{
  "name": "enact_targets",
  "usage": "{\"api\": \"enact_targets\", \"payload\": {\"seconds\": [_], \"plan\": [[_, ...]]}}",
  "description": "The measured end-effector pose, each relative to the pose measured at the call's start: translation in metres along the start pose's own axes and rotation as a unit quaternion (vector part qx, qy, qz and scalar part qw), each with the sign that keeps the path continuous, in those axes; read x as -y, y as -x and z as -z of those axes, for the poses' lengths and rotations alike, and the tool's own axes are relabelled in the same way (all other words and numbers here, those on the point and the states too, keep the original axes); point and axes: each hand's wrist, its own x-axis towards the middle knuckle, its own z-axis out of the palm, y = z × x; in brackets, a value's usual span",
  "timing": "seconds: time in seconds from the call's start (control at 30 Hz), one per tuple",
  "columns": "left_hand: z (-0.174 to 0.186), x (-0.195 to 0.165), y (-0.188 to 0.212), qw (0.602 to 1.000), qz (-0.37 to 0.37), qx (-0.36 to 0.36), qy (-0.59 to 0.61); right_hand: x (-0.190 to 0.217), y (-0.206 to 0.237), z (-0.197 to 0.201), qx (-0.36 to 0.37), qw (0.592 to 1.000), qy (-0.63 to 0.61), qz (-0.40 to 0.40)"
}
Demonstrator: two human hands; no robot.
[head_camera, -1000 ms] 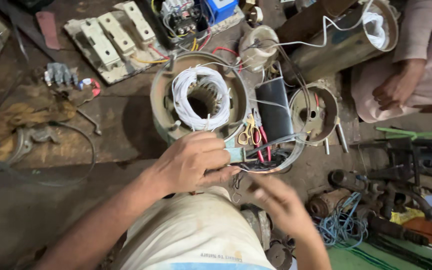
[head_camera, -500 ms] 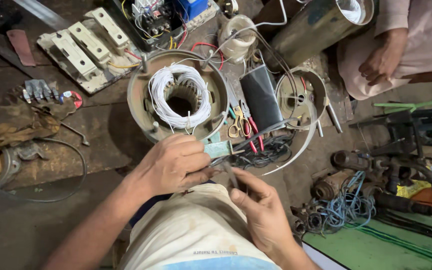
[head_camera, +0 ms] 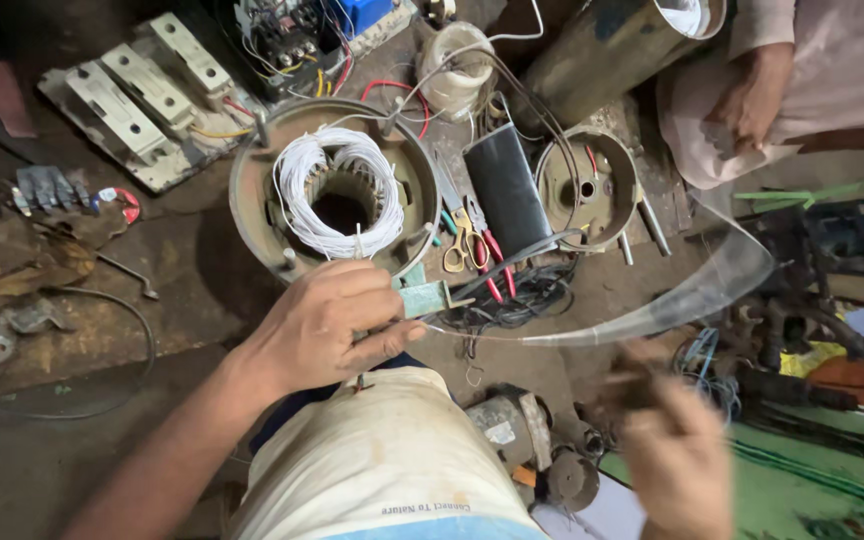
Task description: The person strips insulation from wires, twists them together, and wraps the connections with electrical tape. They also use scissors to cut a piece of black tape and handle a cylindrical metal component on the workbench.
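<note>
below the stator, left hand pinching green card; right hand blurred

Upper centre sits a motor stator wound with white wire; yellow-handled scissors and a black sleeve lie to its right, switch blocks at upper left.

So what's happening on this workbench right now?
A person sits over a cluttered repair bench. Their left hand pinches a small pale green piece just in front of a round motor housing that holds a ring of white wire coils. Their right hand, blurred, grips the near end of a long clear strip that arcs over the bench. Scissors and red-handled pliers lie beside the housing. Another person's hand rests at the far right.
</note>
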Motion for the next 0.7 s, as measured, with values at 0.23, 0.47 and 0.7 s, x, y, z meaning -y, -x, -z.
{"api": "enact_targets", "payload": {"seconds": [0.23,0.47,0.7], "plan": [[-0.003,0.002,-0.002,0.998,0.019,0.047,0.022,-0.036,-0.035,-0.099,0.148,0.984,-0.040,-0.090],[0.007,0.006,0.003,0.996,0.015,0.073,0.056,-0.042,-0.045,-0.125,0.134,0.971,0.038,0.192],[0.019,0.017,0.014,0.993,0.024,0.079,0.079,-0.053,0.001,-0.037,0.011,0.973,-0.184,0.139]]}}
